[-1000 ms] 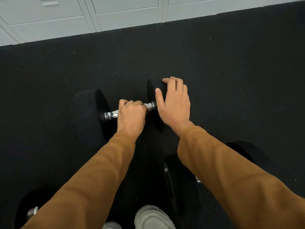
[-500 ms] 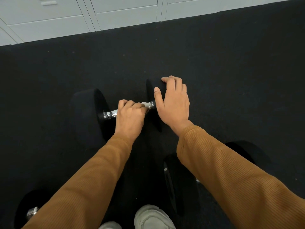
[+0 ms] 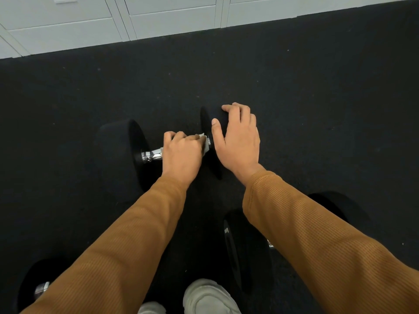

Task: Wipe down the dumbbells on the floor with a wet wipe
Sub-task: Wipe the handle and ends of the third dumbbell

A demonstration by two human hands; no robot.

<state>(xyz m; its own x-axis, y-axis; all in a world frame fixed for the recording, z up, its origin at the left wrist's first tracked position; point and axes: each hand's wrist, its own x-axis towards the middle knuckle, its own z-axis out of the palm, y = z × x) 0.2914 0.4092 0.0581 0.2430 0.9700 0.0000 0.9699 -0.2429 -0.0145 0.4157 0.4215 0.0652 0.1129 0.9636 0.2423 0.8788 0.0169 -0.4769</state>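
A black dumbbell [image 3: 118, 152] with a chrome handle lies crosswise on the dark floor in front of me. My left hand [image 3: 182, 152] curls round the right part of that handle, with a white wet wipe [image 3: 205, 143] showing between its fingers and the bar. My right hand [image 3: 238, 141] rests on top of the dumbbell's right head, fingers spread and bent over its edge. A second dumbbell [image 3: 240, 248] lies nearer me, largely under my right forearm. A third dumbbell [image 3: 34, 284] shows at the bottom left.
White cabinet fronts [image 3: 158, 17] run along the far edge of the black rubber floor [image 3: 328, 109]. My light shoes [image 3: 206, 295] stand at the bottom centre between the near dumbbells.
My left hand has slid right along the handle toward the right head, and more of the wipe shows by its fingers. My right hand stays on the head.
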